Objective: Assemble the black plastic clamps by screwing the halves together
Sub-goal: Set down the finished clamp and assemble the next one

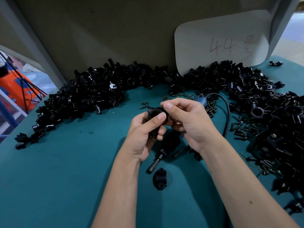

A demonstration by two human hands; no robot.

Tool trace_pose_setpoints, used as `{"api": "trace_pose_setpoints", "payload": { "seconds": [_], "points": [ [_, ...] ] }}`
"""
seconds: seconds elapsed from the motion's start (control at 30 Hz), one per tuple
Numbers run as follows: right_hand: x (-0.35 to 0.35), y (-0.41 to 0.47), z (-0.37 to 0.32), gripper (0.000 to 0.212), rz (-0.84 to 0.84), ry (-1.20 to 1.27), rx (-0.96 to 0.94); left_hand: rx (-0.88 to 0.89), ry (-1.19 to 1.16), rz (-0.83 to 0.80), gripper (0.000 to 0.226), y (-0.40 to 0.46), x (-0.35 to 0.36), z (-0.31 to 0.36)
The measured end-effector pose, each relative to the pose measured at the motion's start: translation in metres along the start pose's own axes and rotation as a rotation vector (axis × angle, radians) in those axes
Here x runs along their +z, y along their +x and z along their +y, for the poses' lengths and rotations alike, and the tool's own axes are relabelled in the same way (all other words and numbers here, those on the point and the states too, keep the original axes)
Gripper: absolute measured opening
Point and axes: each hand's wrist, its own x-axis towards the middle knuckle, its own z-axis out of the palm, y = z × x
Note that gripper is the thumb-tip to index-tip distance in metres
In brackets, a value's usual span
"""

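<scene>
Nearest part: a black oval plastic clamp half [159, 178] with a hole at each end lies alone on the teal cloth-covered table [65, 178], between the two forearms and well below the hands.
Tool: a black electric screwdriver [162, 152] lies on the cloth just above that half, its metal tip pointing down-left; its body runs up under the hands, which hide most of it.
Stray screw: one small black screw [177, 153] lies just right of the screwdriver.
Left hand: the left hand [144, 135] is curled round the black plastic clamp being assembled [153, 117], thumb pressed across its front, held above the table.
Right hand: the right hand [185, 119] meets the clamp from the right, thumb and forefinger pinched at its top edge; whether a screw sits between them I cannot tell.
Cable: a black cable [227, 116] loops on the table to the right of the right hand.
Loose screws: scattered black screws [212, 107] lie beyond the hands, and more [241, 127] to the right of the cable.
Left heap: a big pile of black clamp parts [85, 96] curves along the far left.
Right heap: another pile of black clamp parts [271, 109] fills the far right.
Backdrop: a white card with red handwriting [222, 43] leans on the grey wall panel [98, 38] behind the heaps.
</scene>
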Motion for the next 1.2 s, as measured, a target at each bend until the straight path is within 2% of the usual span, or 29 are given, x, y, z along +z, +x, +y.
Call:
{"api": "trace_pose_setpoints", "payload": {
  "seconds": [0.13, 0.27, 0.37, 0.47, 0.6, 0.73, 0.87, 0.97, 1.03, 1.1, 1.2],
  "points": [
    [0.001, 0.001, 0.002, 0.025, 0.027, 0.095, 0.040, -0.016, 0.004, 0.001, 0.004, 0.001, 0.002, -0.002],
    [-0.001, 0.001, -0.001, 0.029, -0.033, 0.012, 0.024, -0.005, -0.003, -0.013, 0.006, 0.002, 0.000, -0.003],
    [-0.001, 0.001, -0.002, 0.021, -0.067, -0.014, -0.011, -0.004, -0.023, -0.008, 0.012, 0.002, -0.003, -0.002],
    [0.003, 0.002, -0.001, 0.018, 0.010, 0.009, 0.003, 0.000, -0.016, 0.003, 0.015, 0.002, -0.003, -0.003],
    [0.008, 0.000, -0.003, 0.019, 0.076, 0.042, 0.027, 0.015, 0.019, 0.005, 0.002, 0.000, -0.002, -0.004],
    [0.014, -0.002, -0.004, 0.026, 0.123, 0.060, 0.028, 0.032, 0.093, 0.040, 0.010, 0.001, -0.001, -0.005],
    [0.011, -0.001, -0.003, 0.036, 0.138, 0.050, 0.073, 0.047, 0.134, 0.046, 0.008, 0.002, 0.000, -0.006],
    [0.003, 0.001, -0.002, 0.034, 0.069, -0.073, 0.066, 0.060, 0.128, 0.031, 0.003, 0.002, 0.001, -0.006],
    [0.000, 0.001, -0.001, 0.036, -0.026, -0.009, 0.068, 0.063, 0.078, 0.051, 0.012, 0.003, 0.001, -0.005],
    [-0.001, 0.001, -0.001, 0.027, -0.085, 0.038, 0.056, 0.062, 0.021, 0.075, 0.022, 0.003, 0.001, -0.004],
    [0.001, 0.001, -0.001, 0.020, -0.096, 0.031, 0.045, 0.062, -0.011, 0.059, 0.019, 0.002, -0.001, -0.002]
  ]
}}
